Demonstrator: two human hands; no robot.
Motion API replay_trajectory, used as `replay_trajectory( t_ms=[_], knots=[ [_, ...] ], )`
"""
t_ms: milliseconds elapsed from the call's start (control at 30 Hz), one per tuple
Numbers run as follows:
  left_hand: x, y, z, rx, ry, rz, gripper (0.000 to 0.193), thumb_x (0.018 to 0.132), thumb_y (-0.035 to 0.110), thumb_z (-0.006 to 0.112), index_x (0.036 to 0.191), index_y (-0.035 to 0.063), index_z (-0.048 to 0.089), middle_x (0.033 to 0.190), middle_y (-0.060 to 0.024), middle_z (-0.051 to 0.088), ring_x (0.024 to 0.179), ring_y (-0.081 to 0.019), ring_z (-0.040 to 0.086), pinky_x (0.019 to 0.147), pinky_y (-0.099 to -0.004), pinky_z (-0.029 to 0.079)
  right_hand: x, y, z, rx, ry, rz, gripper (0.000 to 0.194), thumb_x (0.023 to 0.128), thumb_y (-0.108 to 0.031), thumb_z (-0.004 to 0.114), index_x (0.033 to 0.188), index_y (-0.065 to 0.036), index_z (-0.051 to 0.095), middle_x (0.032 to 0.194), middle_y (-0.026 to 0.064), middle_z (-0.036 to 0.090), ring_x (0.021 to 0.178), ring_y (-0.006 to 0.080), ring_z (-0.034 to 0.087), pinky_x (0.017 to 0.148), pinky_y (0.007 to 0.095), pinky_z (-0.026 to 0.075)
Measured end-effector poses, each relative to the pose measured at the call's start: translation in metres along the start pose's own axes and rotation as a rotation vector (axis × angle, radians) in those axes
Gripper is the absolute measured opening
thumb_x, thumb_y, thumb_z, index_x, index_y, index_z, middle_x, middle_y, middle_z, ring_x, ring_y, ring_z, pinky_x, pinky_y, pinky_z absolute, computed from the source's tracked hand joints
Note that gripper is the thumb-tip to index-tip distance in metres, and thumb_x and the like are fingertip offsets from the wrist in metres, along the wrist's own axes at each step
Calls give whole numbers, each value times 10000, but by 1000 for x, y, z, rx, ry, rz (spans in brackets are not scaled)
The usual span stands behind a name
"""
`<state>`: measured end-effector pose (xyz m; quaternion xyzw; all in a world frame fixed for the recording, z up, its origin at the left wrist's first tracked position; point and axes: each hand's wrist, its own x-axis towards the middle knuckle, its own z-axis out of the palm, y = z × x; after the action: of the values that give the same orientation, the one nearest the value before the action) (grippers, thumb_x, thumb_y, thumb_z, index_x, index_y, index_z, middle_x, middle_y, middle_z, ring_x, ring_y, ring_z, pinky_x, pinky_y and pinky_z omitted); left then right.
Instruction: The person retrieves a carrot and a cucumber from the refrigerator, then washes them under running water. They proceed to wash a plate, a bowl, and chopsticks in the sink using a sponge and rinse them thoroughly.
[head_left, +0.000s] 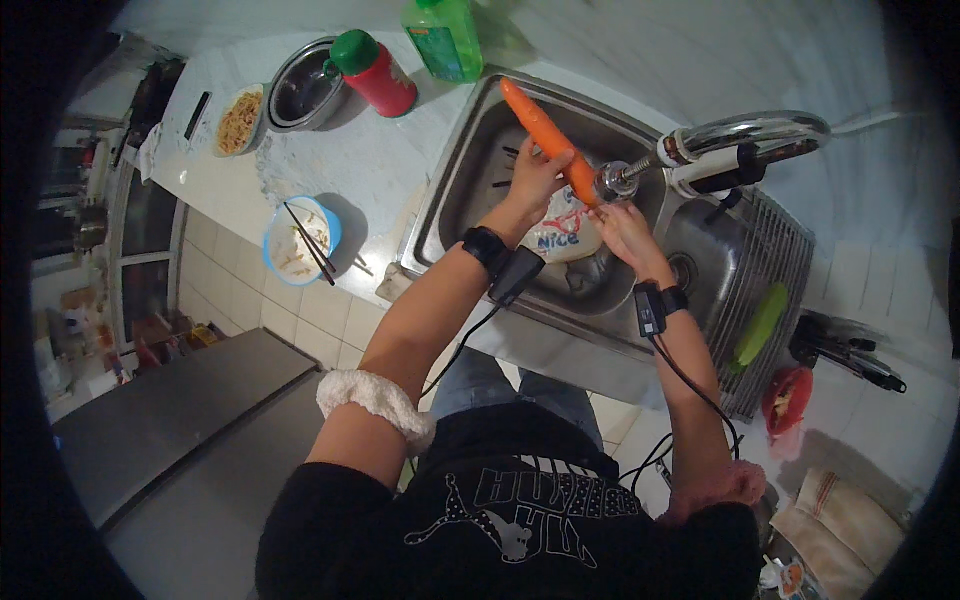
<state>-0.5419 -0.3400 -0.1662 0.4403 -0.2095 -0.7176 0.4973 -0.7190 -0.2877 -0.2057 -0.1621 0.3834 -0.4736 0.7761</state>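
A large orange carrot (546, 135) is held at a slant over the left basin of the steel sink (457, 176). My left hand (536, 180) grips it near the middle, thumb across its side. At the carrot's lower end, the fingertips of my right hand (622, 232) close on it just below the faucet nozzle (615, 181). The nozzle partly covers that end. Beneath both hands, a whitish plastic bag (559, 236) bearing writing lies in the basin. Dark slender items (504, 182) rest on the basin floor to the left.
A green bottle (450, 45), a red thermos (379, 79) and metal bowls (304, 90) stand left of the sink. Chopsticks (309, 244) lie across a blue-rimmed bowl (300, 262) near the counter edge. A green, elongated vegetable (761, 326) lies on the drying rack (739, 300).
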Motion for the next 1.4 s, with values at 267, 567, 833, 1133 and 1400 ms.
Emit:
replay_trajectory(
  t_ms=[267, 567, 833, 1133, 1400],
  knots=[
    [-18, -40, 9, -45, 58, -124, 506, 871, 105, 603, 1280, 116, 305, 1105, -116, 547, 1048, -247, 546, 887, -436, 467, -18, -5, 14, -209, 258, 176, 316, 974, -309, 366, 976, -43, 538, 765, 95, 577, 601, 146, 521, 526, 246, 405],
    [-21, -76, 13, 88, -79, -291, 347, 929, 227, 484, 1248, 138, 383, 1140, -73, 547, 1018, -227, 552, 865, -406, 461, -52, -20, -10, -966, 172, 77, 386, 966, -355, 378, 949, -18, 566, 625, 48, 584, 425, 111, 464, 416, 245, 373],
    [-28, -57, 13, 76, -206, -393, 287, 989, 315, 323, 1183, 123, 413, 1031, -93, 545, 787, -225, 605, 627, -361, 545, -51, -35, -28, -950, 127, 2, 377, 948, -295, 485, 1240, -56, 479, 952, 53, 619, 797, 110, 566, 670, 249, 462],
    [-78, -58, 10, 376, -155, -324, 586, 912, 242, 487, 1377, 107, 158, 1054, -106, 538, 770, -204, 587, 605, -347, 530, 19, 24, 7, -457, 216, 46, 148, 917, -180, 526, 972, -43, 527, 869, 58, 575, 821, 162, 572, 728, 313, 482],
    [-86, -33, 3, 719, -217, -320, 785, 699, 40, 724, 1314, 75, 239, 890, -112, 543, 545, -173, 562, 380, -284, 443, 32, 34, 9, -587, 200, -146, 175, 872, -51, 546, 1026, 22, 506, 855, 96, 586, 724, 185, 580, 672, 313, 493]
  ],
)
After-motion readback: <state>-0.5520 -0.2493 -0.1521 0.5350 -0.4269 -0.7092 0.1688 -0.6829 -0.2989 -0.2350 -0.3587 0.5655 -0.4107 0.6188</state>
